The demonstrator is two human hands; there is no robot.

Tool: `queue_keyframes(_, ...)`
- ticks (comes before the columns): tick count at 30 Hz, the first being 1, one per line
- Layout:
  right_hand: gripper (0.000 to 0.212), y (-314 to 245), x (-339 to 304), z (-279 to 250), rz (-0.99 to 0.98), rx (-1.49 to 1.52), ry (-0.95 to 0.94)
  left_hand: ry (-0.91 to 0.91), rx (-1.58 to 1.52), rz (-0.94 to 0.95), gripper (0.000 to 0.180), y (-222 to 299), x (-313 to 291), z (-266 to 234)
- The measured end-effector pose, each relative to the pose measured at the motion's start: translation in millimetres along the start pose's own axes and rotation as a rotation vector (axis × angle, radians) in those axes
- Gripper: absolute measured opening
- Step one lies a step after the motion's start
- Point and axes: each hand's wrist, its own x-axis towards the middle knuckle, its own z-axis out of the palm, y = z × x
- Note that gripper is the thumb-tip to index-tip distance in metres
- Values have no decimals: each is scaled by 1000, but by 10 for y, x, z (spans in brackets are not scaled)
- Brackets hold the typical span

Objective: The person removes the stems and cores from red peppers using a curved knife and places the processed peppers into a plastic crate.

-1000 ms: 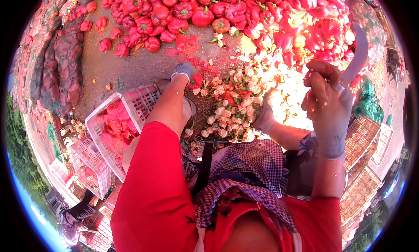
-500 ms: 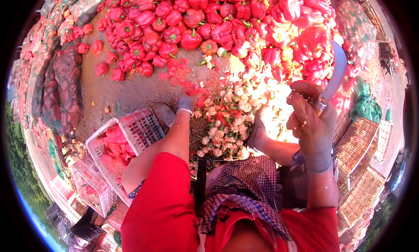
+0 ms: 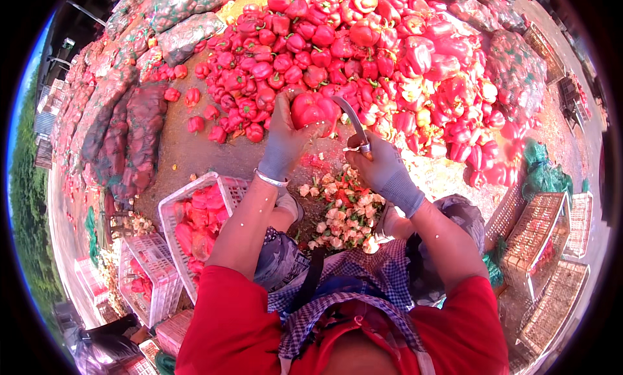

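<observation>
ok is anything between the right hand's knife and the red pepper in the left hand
Nothing visible does. The left hand holds the red pepper from its left side, and the curved knife in the right hand has its tip near the pepper's upper right edge; contact is unclear.

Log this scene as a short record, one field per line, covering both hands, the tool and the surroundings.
Left hand: gloved, holding a red pepper
Right hand: gloved, gripping a knife by its handle
Tool: curved blade, tip close to the pepper; contact unclear
Ahead: large heap of red peppers on the ground
Between the feet: pale trimmings with red and green bits
Left side: pale crate containing red pepper pieces; filled mesh sacks farther out
Right side: green netting
</observation>
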Motion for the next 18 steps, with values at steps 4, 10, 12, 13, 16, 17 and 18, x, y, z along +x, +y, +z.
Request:
queue_keyframes(4, 30, -53, -55, 140, -34, -89, -24, 10, 240, 155, 65, 198, -197, 32)
queue_keyframes(10, 25, 44, 53, 294, -182, -167, 65, 134, 677, 239, 75, 155, -253, -19)
queue_keyframes(12, 25, -97, 61, 306, -95, -127, 23, 158, 785, 278, 77, 211, -234, -40)
queue_keyframes(13, 24, -117, 74, 324, -104, -120, 23, 180, 749, 279, 77, 209, -225, -47)
queue_keyframes(16, 23, -137, 107, 375, -133, -88, 32, 235, 690, 294, 76, 204, -216, -67)
queue_keyframes(17, 23, -120, 114, 396, -145, -71, 43, 247, 706, 307, 76, 221, -227, -80)
queue_keyframes(18, 23, -111, 122, 416, -157, -54, 54, 258, 721, 319, 75, 229, -234, -99)
